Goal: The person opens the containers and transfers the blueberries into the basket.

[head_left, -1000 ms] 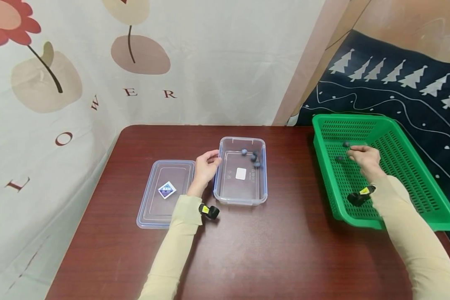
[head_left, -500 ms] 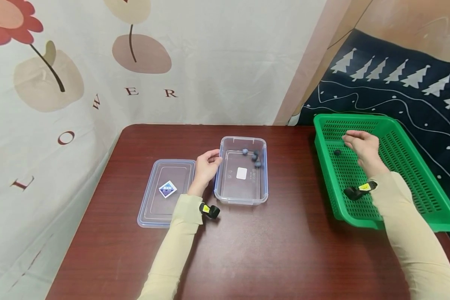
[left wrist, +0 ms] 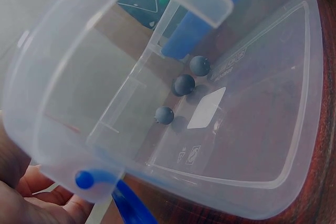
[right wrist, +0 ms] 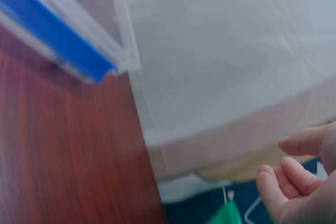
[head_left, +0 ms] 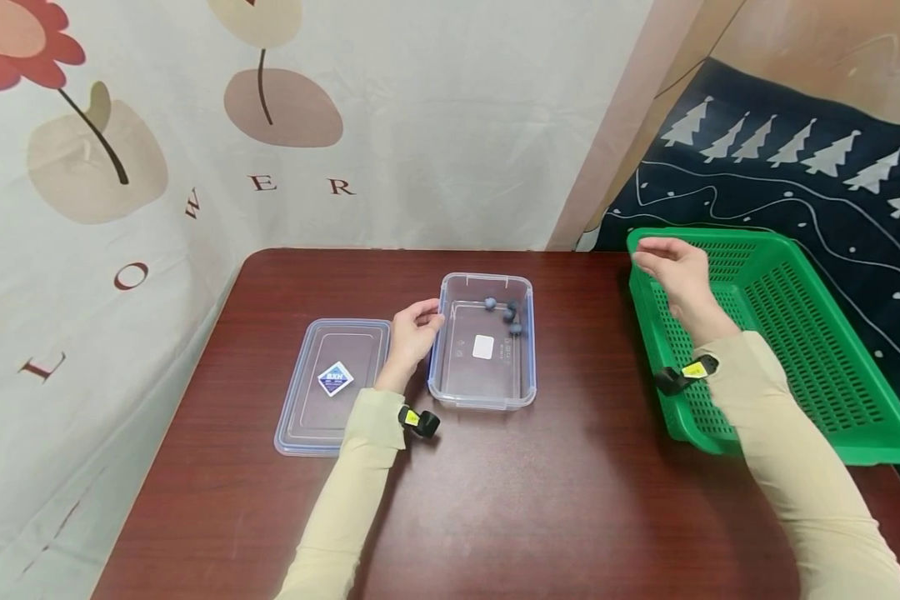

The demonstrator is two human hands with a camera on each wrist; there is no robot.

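Note:
A clear plastic food container point(head_left: 465, 383) with blue latches stands on the table, with several blueberries point(head_left: 508, 316) inside. My left hand point(head_left: 412, 337) holds the container's left side. In the left wrist view its curled fingers point(left wrist: 50, 200) lie outside the wall, close to a blue latch point(left wrist: 131, 203). My right hand point(head_left: 678, 279) is above the left back part of a green basket point(head_left: 795, 350). In the right wrist view its thumb and fingers are bent towards each other with a narrow gap; no berry shows there, and the fingertips are partly hidden from the head view.
The container's lid point(head_left: 330, 417), with a blue and white label, lies flat to the left of my left hand. The basket stands at the table's point(head_left: 540, 500) right edge. A pale printed curtain point(head_left: 435, 125) hangs behind the table.
My right hand has risen from the basket's floor and moved left towards the basket's left rim. Dark berries seen earlier by that hand are now out of sight. My left hand stays put.

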